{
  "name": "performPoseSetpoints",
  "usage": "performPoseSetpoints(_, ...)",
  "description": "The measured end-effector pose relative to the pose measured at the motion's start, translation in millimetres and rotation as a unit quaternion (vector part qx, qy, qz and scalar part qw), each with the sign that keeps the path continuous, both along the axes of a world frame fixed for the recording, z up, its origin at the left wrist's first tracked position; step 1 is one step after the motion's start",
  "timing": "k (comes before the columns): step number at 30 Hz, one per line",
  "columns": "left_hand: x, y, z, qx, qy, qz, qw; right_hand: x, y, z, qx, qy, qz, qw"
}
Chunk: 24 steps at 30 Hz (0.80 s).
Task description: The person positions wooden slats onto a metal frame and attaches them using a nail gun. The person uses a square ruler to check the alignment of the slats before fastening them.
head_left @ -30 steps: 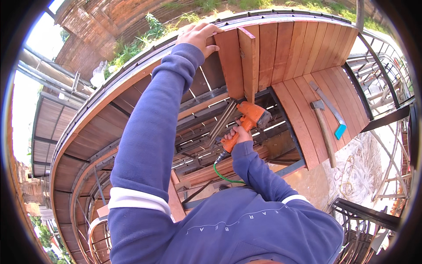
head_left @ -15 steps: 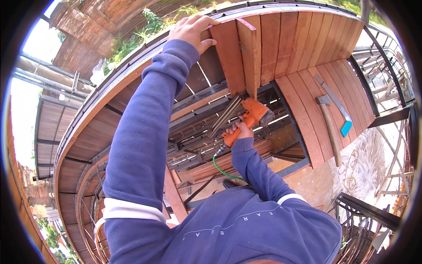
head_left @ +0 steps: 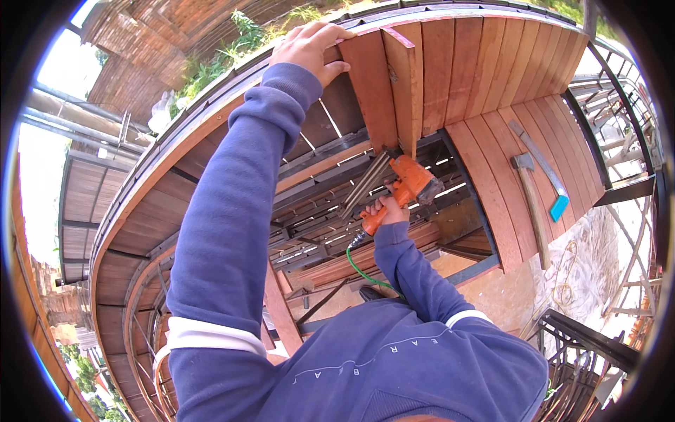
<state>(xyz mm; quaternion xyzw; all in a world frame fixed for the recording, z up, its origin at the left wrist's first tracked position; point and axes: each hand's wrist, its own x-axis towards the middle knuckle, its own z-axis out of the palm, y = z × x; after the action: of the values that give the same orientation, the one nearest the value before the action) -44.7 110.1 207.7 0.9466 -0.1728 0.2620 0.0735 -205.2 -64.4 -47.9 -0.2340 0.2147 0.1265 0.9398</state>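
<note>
Up at the curved rail, my left hand (head_left: 309,50) grips the top left edge of a reddish wooden plank (head_left: 370,98), its fingers over the top and its thumb against the side. Just right of it, another board (head_left: 403,88) stands out edge-on from the plank wall. My right hand (head_left: 385,211) is wrapped round the handle of an orange nail gun (head_left: 411,181). The gun's nose reaches the lower end of the planks, and its slanted magazine (head_left: 365,184) points down to the left. A green air hose (head_left: 365,273) runs from the handle's end toward my body.
On the slatted seat (head_left: 503,190) at right lie a wooden-handled hatchet (head_left: 532,204) and a long metal tool with a blue handle (head_left: 540,169). Dark metal framing (head_left: 309,204) shows open gaps below my hands. A hammer (head_left: 304,295) and loose timber (head_left: 283,316) lie lower down.
The whole view has shifted slightly to the right. Both hands keep their holds, and the nail gun stays at the foot of the planks.
</note>
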Motion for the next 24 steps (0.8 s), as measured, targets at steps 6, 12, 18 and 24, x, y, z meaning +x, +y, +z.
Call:
performPoseSetpoints(6,-2.1,-0.2,0.7,0.003,0.001,0.006,1.000,0.0,2.0,-1.6,-0.042,-0.001,0.009,0.999)
performPoseSetpoints(12,2.3,0.2,-0.7,-0.013,-0.011,-0.015,1.000,4.5,2.2,-23.0,-0.051,-0.032,0.008,0.998)
performPoseSetpoints(18,-1.6,-1.8,4.6,-0.003,0.006,0.009,1.000,5.9,-10.3,-3.4,-0.081,-0.044,0.015,0.996)
performPoseSetpoints(24,-9.7,-1.3,11.4,-0.020,0.059,0.047,0.997,12.4,-27.2,78.9,-0.265,-0.201,0.014,0.943)
